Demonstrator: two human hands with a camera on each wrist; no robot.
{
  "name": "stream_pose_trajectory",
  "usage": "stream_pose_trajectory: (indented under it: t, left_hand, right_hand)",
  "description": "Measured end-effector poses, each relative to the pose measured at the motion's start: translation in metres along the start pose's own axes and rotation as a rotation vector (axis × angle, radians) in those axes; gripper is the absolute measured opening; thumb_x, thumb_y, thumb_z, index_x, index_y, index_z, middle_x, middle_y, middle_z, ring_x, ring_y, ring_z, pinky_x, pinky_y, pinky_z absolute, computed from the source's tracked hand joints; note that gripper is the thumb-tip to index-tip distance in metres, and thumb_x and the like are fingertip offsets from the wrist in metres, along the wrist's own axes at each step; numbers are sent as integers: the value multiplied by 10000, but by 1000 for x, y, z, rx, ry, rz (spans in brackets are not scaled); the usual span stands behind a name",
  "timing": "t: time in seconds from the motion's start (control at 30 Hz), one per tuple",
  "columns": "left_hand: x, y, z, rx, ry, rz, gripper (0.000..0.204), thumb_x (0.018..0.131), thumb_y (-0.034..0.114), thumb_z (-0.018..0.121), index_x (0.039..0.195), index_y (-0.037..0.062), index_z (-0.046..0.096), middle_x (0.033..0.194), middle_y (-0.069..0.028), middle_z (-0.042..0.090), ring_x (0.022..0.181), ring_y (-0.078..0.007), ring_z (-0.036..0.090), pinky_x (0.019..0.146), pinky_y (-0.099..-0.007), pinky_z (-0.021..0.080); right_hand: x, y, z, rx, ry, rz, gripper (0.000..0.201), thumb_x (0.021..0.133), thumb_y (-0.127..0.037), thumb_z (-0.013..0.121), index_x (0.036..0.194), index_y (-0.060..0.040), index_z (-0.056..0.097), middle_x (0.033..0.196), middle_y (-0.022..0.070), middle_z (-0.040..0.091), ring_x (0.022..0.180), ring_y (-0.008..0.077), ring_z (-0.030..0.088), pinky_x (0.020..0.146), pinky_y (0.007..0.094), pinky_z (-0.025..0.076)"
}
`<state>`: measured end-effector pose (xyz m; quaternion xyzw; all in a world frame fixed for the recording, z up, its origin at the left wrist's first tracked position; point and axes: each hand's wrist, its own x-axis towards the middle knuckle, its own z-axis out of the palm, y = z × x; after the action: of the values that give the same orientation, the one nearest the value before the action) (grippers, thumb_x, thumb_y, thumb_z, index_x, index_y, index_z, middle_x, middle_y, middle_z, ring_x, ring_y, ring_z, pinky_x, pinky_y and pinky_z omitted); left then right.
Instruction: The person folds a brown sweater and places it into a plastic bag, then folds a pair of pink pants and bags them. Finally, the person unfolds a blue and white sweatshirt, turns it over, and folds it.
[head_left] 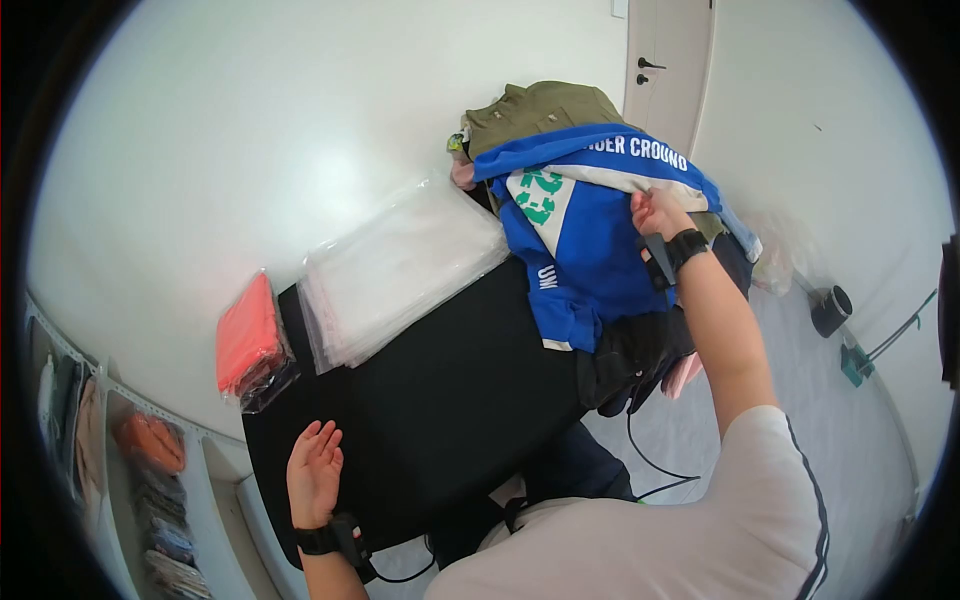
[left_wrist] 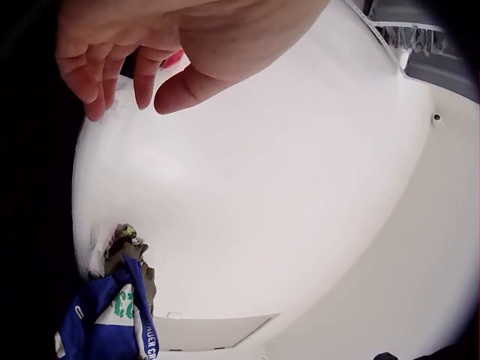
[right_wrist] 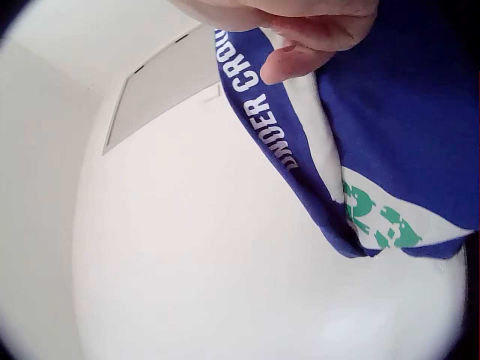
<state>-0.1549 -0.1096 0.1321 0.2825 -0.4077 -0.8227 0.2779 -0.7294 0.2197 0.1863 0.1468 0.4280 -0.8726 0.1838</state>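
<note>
A blue garment [head_left: 600, 240] with white panels, green figures and white lettering lies over a pile of clothes at the table's right end. My right hand [head_left: 660, 214] has its fingers curled at the white strip below the lettering and grips the cloth there. In the right wrist view, the right hand [right_wrist: 307, 37] partly covers the lettered band. My left hand [head_left: 316, 470] is held palm up over the table's near left part, its fingers loosely bent with nothing in them. The left wrist view shows the left hand's fingers [left_wrist: 146, 75] apart from the garment.
Clear plastic bags [head_left: 400, 265] lie stacked mid-table on the black cloth [head_left: 440, 390]. Left of them is a bagged coral garment [head_left: 250, 335]. An olive garment [head_left: 545, 108] and dark clothing [head_left: 640, 350] belong to the pile. Shelving [head_left: 205, 470] stands at left; a cable [head_left: 650, 460] trails over the floor.
</note>
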Motion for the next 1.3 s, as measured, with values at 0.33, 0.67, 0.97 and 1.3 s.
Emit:
stream_pose_trajectory:
  t: [0.33, 0.67, 0.97, 1.3]
  left_hand:
    - [-3, -17, 40, 72, -111, -8, 320, 921, 196, 513, 1182, 12, 489, 1212, -163, 553, 1059, -230, 561, 846, -311, 461]
    - [15, -73, 80, -176, -407, -367, 643, 980, 514, 295, 1406, 34, 328, 1369, -148, 449, 1214, -271, 483, 1021, -407, 395]
    - [7, -70, 62, 235, -253, -267, 342, 921, 99, 498, 1245, -5, 468, 1181, -114, 565, 1022, -218, 587, 922, -366, 465]
    - [-46, -15, 100, 202, -114, 30, 307, 951, 252, 531, 1151, 21, 558, 1095, -88, 630, 965, -160, 607, 882, -302, 473]
  right_hand:
    - [-264, 90, 67, -675, -821, -704, 420, 1007, -340, 331, 787, -46, 534, 523, 11, 500, 463, 99, 486, 450, 227, 391]
    - [-300, 142, 22, -1204, -1877, -439, 187, 913, -141, 559, 1033, -21, 637, 977, 127, 657, 907, 265, 626, 806, 347, 497]
    - [-81, 116, 38, -1537, -535, -795, 302, 796, -246, 657, 978, -5, 662, 947, 160, 675, 884, 277, 649, 804, 347, 502]
    - [-33, 155, 58, -2186, -785, -636, 564, 697, -245, 755, 1166, -12, 549, 1113, 208, 617, 1042, 351, 589, 875, 403, 474]
